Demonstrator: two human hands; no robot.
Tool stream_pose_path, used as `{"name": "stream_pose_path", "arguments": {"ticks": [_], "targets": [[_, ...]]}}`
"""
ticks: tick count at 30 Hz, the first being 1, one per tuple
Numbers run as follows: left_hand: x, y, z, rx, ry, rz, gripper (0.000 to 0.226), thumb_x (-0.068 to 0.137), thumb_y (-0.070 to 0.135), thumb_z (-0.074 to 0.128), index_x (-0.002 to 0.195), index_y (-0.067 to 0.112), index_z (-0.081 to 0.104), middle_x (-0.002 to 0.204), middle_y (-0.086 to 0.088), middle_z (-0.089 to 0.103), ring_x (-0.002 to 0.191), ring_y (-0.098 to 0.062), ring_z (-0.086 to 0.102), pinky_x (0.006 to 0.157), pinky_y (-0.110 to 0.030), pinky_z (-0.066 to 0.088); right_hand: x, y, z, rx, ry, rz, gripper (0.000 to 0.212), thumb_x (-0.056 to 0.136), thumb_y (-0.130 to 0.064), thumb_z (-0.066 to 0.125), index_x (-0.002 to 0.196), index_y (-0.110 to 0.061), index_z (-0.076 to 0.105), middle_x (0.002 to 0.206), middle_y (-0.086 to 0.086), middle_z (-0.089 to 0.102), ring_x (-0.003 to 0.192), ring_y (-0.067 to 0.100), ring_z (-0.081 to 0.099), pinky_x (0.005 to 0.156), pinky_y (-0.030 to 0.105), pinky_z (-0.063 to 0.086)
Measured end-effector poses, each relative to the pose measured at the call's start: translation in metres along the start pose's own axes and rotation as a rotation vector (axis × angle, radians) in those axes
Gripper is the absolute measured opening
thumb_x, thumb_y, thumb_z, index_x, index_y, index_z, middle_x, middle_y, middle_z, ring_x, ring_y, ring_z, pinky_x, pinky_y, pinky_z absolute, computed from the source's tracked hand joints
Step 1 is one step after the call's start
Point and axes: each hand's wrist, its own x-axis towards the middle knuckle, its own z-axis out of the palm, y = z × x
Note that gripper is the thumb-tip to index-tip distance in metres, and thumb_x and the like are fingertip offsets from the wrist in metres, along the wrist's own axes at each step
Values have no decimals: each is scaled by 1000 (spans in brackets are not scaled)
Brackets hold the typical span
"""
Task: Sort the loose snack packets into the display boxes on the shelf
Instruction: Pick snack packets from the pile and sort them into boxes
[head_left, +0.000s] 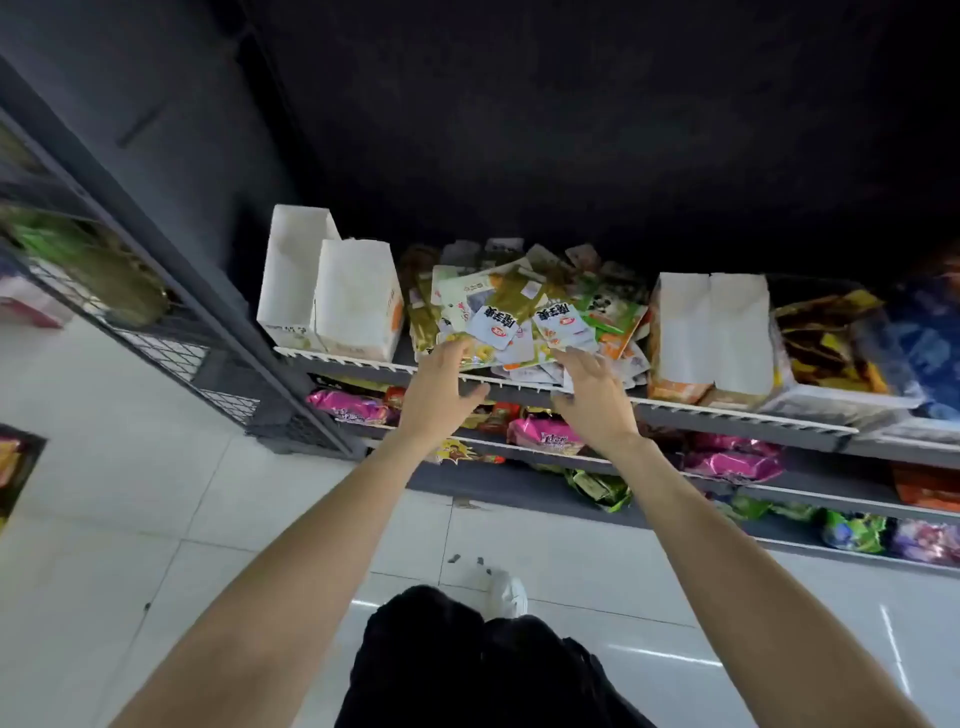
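Observation:
A heap of loose snack packets (524, 306), white, green and olive, lies in the middle of the top shelf (727, 410). Two white display boxes (332, 291) stand left of the heap and two more (711, 332) stand right of it. My left hand (441, 384) hovers at the heap's front left edge, fingers spread, its fingertips at a yellow-printed packet (480, 353). My right hand (589, 395) is at the heap's front right edge, fingers apart, holding nothing.
A white tray (841, 400) with dark yellow packets sits right of the boxes, blue packs beyond it. Lower shelves carry pink, red and green snack bags (540, 434). A grey mesh rack (171, 332) stands at left. White tiled floor lies below.

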Motion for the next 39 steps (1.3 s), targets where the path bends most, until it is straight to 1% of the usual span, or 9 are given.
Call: {"name": "stream_pose_path", "arguments": {"ticks": [6, 12, 15, 18, 21, 25, 31, 35, 39], "targets": [[46, -22, 31, 202, -122, -63, 84, 83, 55, 60, 149, 23, 17, 155, -13, 15, 143, -30, 16, 115, -44, 21, 56, 1, 13, -175, -161, -61, 66, 95, -31, 52, 150, -35, 16, 160, 1, 1, 146, 27, -3, 117, 48, 10], [82, -43, 50, 499, -279, 178, 88, 88, 56, 51, 151, 20, 2, 159, -4, 1, 146, -24, 2, 118, -43, 12, 79, 12, 29, -252, -267, -5, 63, 97, -34, 46, 150, -39, 12, 160, 0, -5, 146, 27, -5, 117, 48, 12], [83, -48, 55, 535, -215, 282, 70, 90, 41, 58, 148, 21, 24, 154, -3, 26, 139, -23, 30, 111, -40, 32, 78, 20, 34, -280, -263, -10, 61, 97, -33, 47, 149, -39, 16, 159, -3, -3, 146, 23, -4, 116, 46, 18], [84, -54, 54, 485, -26, 455, 51, 75, 31, 76, 122, 22, 60, 123, 1, 62, 104, -19, 63, 81, -35, 55, 80, 23, 34, -268, -211, -27, 56, 97, -32, 47, 147, -38, 24, 159, -3, 6, 146, 22, 3, 114, 46, 22], [85, -59, 52, 421, 61, 555, 34, 69, 24, 81, 101, 23, 71, 99, 6, 70, 87, -14, 66, 67, -29, 56, 80, 24, 33, -252, -187, -6, 51, 97, -32, 47, 145, -34, 32, 157, -5, 13, 144, 20, 8, 112, 48, 28], [77, -56, 49, 209, 47, 437, 11, 75, 27, 77, 86, 27, 75, 86, 12, 71, 84, -9, 64, 60, -22, 53, 81, 18, 32, -147, -151, 59, 56, 93, -28, 54, 145, -30, 32, 156, -6, 18, 145, 19, 10, 113, 47, 24], [73, -44, 40, -196, 55, 221, 17, 88, 30, 61, 94, 20, 73, 92, 9, 71, 76, -4, 62, 62, -26, 54, 84, 5, 30, -170, -67, -1, 70, 87, -30, 64, 146, -35, 28, 154, 10, 21, 141, 33, 18, 109, 51, 26], [84, -20, 9, -218, 266, 334, 25, 90, 31, 55, 98, 15, 73, 92, 3, 72, 79, -6, 67, 64, -27, 56, 100, -18, 8, 3, 309, -183, 35, 79, -22, 75, 113, -22, 69, 127, 7, 58, 121, 30, 49, 96, 47, 45], [90, 16, -46, -412, 395, 252, 31, 91, 26, 59, 120, 18, 60, 113, 1, 67, 102, -7, 63, 85, -26, 54, 107, -55, -32, 192, 501, -192, 10, 86, -17, 67, 90, -9, 73, 80, 4, 72, 69, 16, 65, 59, 27, 53]]}}
